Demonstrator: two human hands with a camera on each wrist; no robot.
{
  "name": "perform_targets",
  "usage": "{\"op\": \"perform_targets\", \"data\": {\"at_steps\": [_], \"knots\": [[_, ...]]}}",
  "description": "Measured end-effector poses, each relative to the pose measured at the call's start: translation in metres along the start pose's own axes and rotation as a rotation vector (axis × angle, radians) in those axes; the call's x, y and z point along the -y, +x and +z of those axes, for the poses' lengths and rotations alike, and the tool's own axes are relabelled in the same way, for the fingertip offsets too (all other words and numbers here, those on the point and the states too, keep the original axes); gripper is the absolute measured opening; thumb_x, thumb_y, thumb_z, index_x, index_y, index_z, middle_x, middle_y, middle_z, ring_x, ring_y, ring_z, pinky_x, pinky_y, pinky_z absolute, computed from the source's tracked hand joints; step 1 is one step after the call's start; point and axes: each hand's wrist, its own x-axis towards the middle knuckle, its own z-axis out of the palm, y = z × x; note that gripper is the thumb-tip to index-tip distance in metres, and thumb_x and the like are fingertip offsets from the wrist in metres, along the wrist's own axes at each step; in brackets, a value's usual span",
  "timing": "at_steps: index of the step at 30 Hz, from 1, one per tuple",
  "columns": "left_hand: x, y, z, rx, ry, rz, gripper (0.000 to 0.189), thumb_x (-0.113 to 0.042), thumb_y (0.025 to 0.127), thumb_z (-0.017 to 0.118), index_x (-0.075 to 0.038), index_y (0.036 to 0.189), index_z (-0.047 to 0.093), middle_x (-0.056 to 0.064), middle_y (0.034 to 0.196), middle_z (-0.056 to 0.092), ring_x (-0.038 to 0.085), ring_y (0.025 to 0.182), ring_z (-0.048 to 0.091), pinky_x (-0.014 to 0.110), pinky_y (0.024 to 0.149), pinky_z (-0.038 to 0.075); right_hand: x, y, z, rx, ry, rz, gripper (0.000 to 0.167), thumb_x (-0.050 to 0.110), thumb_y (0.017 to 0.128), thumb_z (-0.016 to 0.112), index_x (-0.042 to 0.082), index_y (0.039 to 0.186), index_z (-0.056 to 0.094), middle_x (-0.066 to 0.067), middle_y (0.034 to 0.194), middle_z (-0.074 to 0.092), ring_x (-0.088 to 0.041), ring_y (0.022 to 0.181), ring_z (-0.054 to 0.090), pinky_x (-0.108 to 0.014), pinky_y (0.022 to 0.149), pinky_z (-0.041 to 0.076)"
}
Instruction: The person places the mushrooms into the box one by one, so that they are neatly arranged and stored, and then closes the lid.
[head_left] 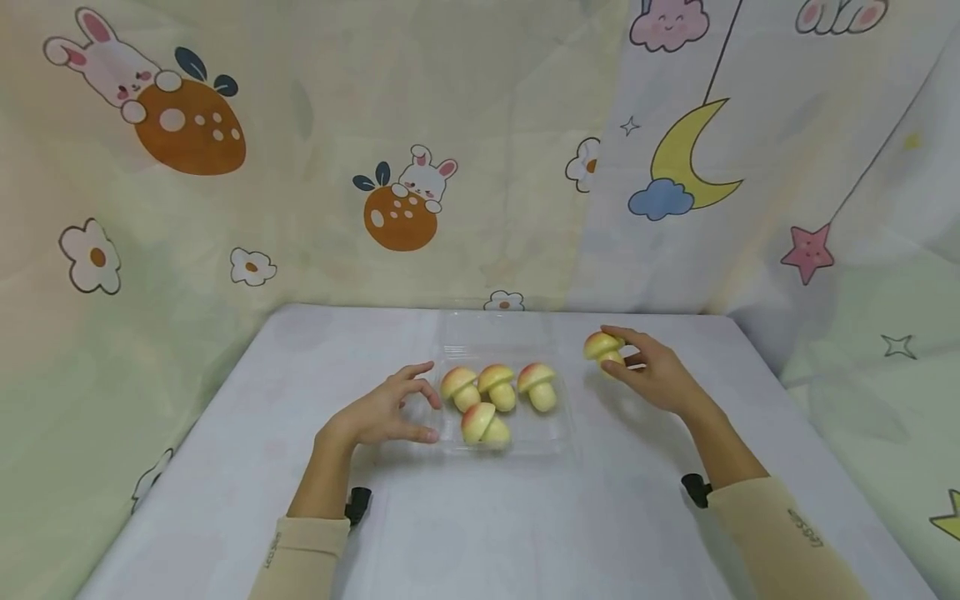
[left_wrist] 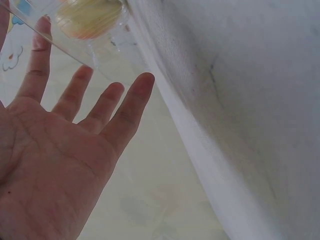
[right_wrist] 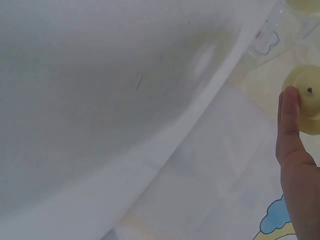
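My right hand (head_left: 651,371) pinches a yellow toy mushroom (head_left: 602,345) with a reddish cap, held to the right of a clear plastic box (head_left: 540,435). In the right wrist view the underside of this mushroom (right_wrist: 309,100) shows beside the fingers. Inside the box sit several more such mushrooms, among them one at the front (head_left: 484,425) and one at the right (head_left: 537,387). At the box's left side my left hand (head_left: 386,408) has its fingers spread, the fingertips right at the wall. The left wrist view shows the left palm (left_wrist: 55,165) facing the camera.
The box's clear lid (head_left: 495,329) stands raised at the back. A white cloth covers the table (head_left: 480,525). Behind it hangs a curtain (head_left: 495,100) printed with rabbits, flowers and a moon. Black straps (head_left: 358,505) sit at the wrists.
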Motion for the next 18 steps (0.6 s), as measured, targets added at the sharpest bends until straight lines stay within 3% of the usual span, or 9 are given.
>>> {"op": "perform_targets", "data": {"at_steps": [6, 18], "knots": [[0.002, -0.002, 0.0, 0.0, -0.002, -0.013, 0.046, -0.041, 0.079, 0.09, -0.016, 0.111, 0.068, 0.012, 0.17, 0.018, 0.043, 0.154, 0.019, 0.065, 0.112, 0.039, 0.013, -0.001, 0.0, 0.022, -0.004, -0.069, 0.059, 0.035, 0.101, 0.067, 0.025, 0.155, 0.045, -0.01, 0.151, 0.05, -0.034, 0.109, 0.068, -0.045, 0.09, 0.06], [0.003, 0.0, 0.0, -0.007, 0.012, 0.0, 0.045, -0.041, 0.079, 0.09, -0.017, 0.111, 0.068, 0.011, 0.17, 0.02, 0.043, 0.153, 0.02, 0.064, 0.111, 0.041, 0.032, -0.006, 0.005, 0.057, 0.039, -0.124, 0.058, 0.037, 0.099, 0.07, 0.033, 0.152, 0.047, 0.0, 0.151, 0.052, -0.026, 0.109, 0.069, -0.037, 0.089, 0.061]]}}
